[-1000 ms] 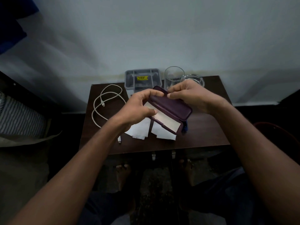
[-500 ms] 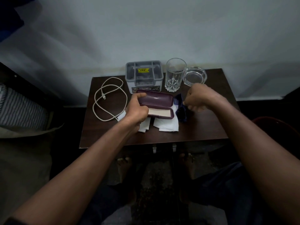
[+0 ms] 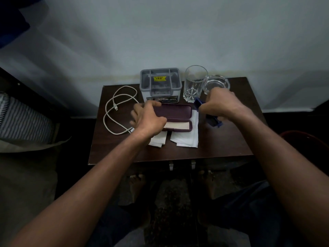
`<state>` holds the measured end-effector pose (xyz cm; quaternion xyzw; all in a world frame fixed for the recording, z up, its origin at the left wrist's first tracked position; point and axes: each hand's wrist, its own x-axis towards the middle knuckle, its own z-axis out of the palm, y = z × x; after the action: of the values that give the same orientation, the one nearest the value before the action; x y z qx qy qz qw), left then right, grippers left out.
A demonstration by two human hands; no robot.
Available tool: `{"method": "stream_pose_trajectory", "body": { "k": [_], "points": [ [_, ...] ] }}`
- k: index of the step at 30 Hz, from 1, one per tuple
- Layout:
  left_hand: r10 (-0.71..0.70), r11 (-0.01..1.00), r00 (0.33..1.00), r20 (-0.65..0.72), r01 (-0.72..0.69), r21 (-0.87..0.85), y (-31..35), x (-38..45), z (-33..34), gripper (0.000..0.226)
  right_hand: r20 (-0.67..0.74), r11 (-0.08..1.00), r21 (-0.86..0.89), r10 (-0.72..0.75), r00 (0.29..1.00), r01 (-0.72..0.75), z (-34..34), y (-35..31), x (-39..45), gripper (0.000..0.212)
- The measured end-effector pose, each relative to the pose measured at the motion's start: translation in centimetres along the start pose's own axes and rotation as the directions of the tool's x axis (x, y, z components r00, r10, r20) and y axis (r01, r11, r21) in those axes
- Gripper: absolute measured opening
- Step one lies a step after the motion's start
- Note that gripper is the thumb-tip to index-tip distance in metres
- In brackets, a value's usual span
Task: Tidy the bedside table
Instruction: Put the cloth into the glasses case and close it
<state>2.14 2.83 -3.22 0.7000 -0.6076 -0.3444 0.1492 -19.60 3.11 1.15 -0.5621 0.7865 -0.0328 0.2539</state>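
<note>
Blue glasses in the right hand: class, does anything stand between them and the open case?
Nothing visible does. The glasses, held by the right hand, sit just right of the open case. The left hand rests on the case's left end only.

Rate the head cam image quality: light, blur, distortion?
Head view: dim and underexposed, corners vignetted dark; wide-angle bending at the edges; left hand fingers motion-blurred over the open case; glass and cable sharp; the blue item in the right hand too dark to identify.
</note>
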Motion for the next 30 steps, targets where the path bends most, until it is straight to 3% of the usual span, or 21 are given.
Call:
{"method": "stream_pose_trajectory", "body": {
  "k": [2, 4, 8, 10, 14, 19, 30],
  "points": [
    [0.155, 0.988, 0.982, -0.11, -0.151, 0.04, 0.5, -0.2, -0.6, 0.034, -0.05, 0.995, 0.049, -0.078, 0.996, 0.081, -0.2, -0.2, -0.2, 0.013],
    [0.259, 0.963, 0.962, -0.091, -0.264, -0.054, 1.0, -0.2, -1.1, 0.018, -0.046, 0.974, 0.12, -0.186, 0.981, 0.19, 0.1, -1.0, -0.8, 0.009],
    [0.184, 0.965, 0.964, 0.19, -0.14, -0.221, 1.3, 0.4, -2.1, 0.039, -0.046, 0.89, -0.023, -0.455, 0.889, 0.455, 2.1, -3.1, -1.1, 0.012],
    [0.146, 0.967, 0.962, 0.23, -0.09, -0.239, 0.7, 1.0, -2.7, 0.04, -0.031, 0.852, -0.079, -0.521, 0.853, 0.517, 3.4, -3.8, -0.8, 0.016],
    [0.179, 0.984, 0.975, 0.133, -0.174, -0.046, -1.0, 2.4, -3.9, 0.028, 0.007, 0.832, -0.065, -0.551, 0.834, 0.55, 5.0, -4.2, -0.3, 0.031],
    [0.208, 0.966, 0.966, 0.156, -0.228, 0.123, -1.9, 2.9, -3.6, 0.027, 0.057, 0.823, -0.086, -0.559, 0.827, 0.562, 6.9, -4.9, -0.1, 0.034],
    [0.149, 0.966, 0.967, 0.204, -0.187, 0.178, -2.4, 3.1, -3.3, 0.041, 0.104, 0.832, -0.132, -0.53, 0.842, 0.539, 6.5, -4.8, 0.7, 0.035]
  ]
}}
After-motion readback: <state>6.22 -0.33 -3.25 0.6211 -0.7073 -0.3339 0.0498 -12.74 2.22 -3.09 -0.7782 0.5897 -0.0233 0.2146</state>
